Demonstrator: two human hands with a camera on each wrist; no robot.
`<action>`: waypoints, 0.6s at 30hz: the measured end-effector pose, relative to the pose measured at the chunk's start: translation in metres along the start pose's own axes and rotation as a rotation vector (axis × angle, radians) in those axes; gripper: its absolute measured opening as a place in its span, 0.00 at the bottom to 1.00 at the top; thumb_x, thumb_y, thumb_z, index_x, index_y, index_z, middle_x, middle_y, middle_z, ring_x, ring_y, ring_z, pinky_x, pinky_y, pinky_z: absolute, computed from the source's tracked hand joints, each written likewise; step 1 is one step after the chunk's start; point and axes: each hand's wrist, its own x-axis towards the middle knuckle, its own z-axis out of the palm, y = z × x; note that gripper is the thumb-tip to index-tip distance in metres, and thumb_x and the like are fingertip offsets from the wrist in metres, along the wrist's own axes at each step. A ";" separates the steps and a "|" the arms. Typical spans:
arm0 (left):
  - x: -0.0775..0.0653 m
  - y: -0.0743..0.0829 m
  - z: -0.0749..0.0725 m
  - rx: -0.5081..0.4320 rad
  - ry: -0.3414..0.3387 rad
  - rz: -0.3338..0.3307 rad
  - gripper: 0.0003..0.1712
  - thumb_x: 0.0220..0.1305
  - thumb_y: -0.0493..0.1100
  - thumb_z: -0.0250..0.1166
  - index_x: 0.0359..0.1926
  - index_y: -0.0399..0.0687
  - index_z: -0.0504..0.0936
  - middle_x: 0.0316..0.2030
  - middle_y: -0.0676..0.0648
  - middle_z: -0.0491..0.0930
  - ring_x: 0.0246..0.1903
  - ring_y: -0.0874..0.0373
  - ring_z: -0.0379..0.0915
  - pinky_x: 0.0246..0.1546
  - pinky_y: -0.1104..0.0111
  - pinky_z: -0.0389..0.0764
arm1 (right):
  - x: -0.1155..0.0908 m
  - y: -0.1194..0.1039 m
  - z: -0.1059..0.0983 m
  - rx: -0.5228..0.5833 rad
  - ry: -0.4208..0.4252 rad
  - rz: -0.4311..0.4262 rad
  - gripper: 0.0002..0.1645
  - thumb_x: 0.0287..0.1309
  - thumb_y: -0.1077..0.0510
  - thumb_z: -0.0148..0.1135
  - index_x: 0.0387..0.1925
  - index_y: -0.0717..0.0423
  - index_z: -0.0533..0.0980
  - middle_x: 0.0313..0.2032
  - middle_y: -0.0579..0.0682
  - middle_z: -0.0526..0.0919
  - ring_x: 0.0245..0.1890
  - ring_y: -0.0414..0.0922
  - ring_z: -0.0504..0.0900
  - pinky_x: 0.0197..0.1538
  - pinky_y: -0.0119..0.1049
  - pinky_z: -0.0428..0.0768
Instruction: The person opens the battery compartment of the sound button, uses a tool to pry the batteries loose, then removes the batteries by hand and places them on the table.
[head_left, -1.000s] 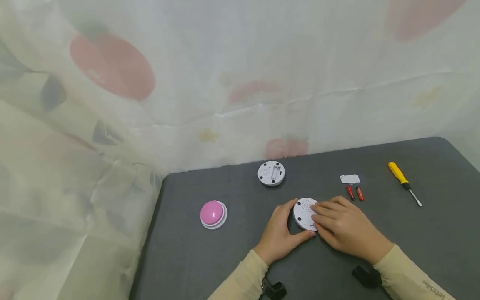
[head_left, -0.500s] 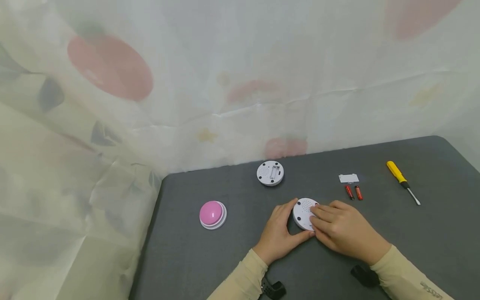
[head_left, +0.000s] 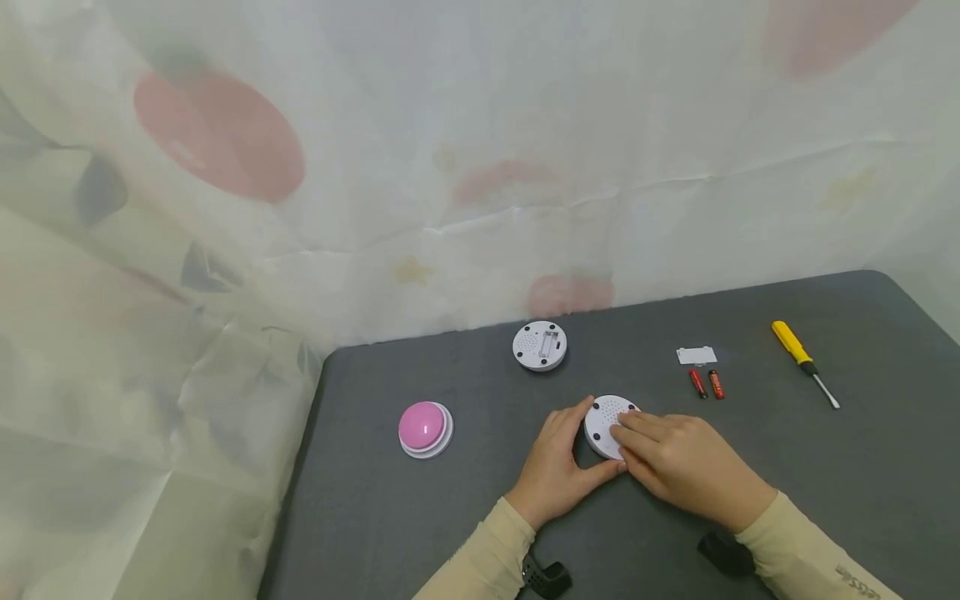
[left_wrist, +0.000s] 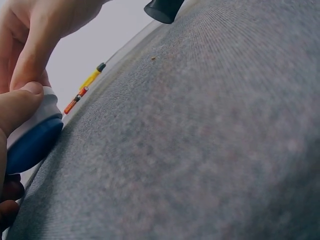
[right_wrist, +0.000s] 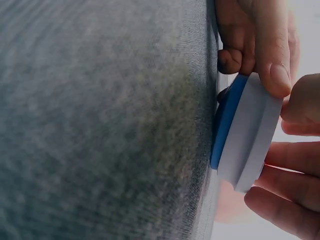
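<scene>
My left hand (head_left: 555, 467) grips a round white push button (head_left: 602, 427) by its rim, thumb on the near side and fingers on the far side. The button lies upside down, its blue dome (left_wrist: 37, 147) against the table and its speckled speaker base facing up. My right hand (head_left: 686, 462) rests fairly straight fingers (right_wrist: 290, 185) on that base, covering its right part, so what lies under them is hidden. Behind, another white button (head_left: 540, 347) lies upside down with its battery bay uncovered. A pink-domed button (head_left: 425, 429) stands upright to the left.
Right of the hands lie two red batteries (head_left: 698, 383), with a small white battery cover (head_left: 697, 356) just behind them. Farther right is a yellow-handled screwdriver (head_left: 793, 343). The grey table (head_left: 360, 517) meets a printed curtain (head_left: 450, 208) at its back edge.
My right fingers have slid slightly left across the button's base, covering more of its lower right part. The left hand keeps its grip. Other things stay put.
</scene>
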 end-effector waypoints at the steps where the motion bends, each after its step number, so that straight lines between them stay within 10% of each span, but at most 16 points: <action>1: 0.000 0.000 0.000 -0.002 0.004 -0.001 0.54 0.64 0.60 0.81 0.81 0.42 0.67 0.68 0.48 0.79 0.66 0.58 0.73 0.68 0.63 0.77 | 0.000 0.000 0.000 0.002 -0.004 0.004 0.39 0.89 0.41 0.38 0.50 0.62 0.89 0.47 0.60 0.92 0.43 0.55 0.93 0.38 0.52 0.90; 18: -0.001 0.001 0.001 -0.023 0.028 -0.002 0.52 0.63 0.58 0.83 0.78 0.39 0.70 0.67 0.46 0.80 0.66 0.57 0.74 0.68 0.62 0.77 | 0.000 -0.001 0.001 -0.011 -0.039 -0.040 0.40 0.90 0.40 0.33 0.50 0.58 0.90 0.49 0.60 0.90 0.45 0.56 0.92 0.40 0.51 0.90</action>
